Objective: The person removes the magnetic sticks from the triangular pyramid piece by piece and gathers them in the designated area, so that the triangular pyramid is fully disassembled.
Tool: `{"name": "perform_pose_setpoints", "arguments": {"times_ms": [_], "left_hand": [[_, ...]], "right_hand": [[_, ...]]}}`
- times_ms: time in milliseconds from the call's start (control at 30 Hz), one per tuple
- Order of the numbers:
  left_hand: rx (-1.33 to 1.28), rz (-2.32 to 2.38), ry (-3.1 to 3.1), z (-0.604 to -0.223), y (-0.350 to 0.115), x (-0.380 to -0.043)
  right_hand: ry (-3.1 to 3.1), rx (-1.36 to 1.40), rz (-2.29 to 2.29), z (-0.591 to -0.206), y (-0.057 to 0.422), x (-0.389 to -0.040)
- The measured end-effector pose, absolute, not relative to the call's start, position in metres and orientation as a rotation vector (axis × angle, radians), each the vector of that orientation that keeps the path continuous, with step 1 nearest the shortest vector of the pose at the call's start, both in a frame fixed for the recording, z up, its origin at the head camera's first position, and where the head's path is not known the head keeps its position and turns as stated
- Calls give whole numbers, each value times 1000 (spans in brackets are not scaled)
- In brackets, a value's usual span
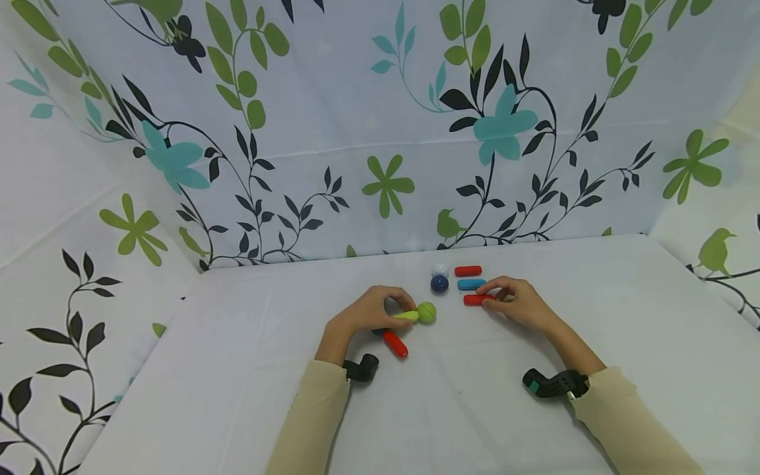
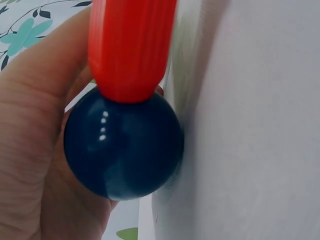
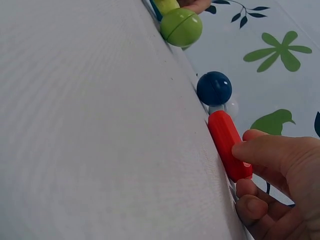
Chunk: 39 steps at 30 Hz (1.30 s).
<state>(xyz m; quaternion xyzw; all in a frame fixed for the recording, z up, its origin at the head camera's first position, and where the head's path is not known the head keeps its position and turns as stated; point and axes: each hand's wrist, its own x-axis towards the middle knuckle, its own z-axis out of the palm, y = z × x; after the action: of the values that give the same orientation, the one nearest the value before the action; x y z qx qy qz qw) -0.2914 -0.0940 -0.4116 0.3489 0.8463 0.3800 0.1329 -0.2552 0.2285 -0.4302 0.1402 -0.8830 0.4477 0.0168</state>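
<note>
In the head view my left hand [image 1: 373, 309] pinches a yellow-green stick [image 1: 408, 316] whose end meets a green ball [image 1: 427, 312]. Below that hand lies a red stick [image 1: 394, 344]; the left wrist view shows this red stick [image 2: 131, 47] against a dark blue ball [image 2: 124, 145]. My right hand [image 1: 518, 302] holds another red stick [image 1: 475, 300] between thumb and fingers, low at the table. The right wrist view shows that red stick [image 3: 229, 145] and the green ball [image 3: 181, 27]. The left fingertips are hidden in the left wrist view.
Beyond the hands a blue stick [image 1: 471, 284] and a further red stick [image 1: 468, 270] lie in a row. Beside them are a dark blue ball [image 1: 439, 284] and a white ball [image 1: 440, 269]. A patterned cloth [image 1: 332, 132] rises behind the white table [image 1: 463, 409].
</note>
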Motion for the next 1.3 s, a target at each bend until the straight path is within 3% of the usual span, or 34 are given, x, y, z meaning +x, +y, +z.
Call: {"name": "perform_pose_setpoints", "arguments": {"times_ms": [733,1300], "left_hand": [[994,1011,2538,-418,-84,-293],[1050,1057,2495,-422,-69,-288]], "right_hand": [[-2662,534,1509,-422,214,-250],[-2663,968,1587,-427,187,-245]]}}
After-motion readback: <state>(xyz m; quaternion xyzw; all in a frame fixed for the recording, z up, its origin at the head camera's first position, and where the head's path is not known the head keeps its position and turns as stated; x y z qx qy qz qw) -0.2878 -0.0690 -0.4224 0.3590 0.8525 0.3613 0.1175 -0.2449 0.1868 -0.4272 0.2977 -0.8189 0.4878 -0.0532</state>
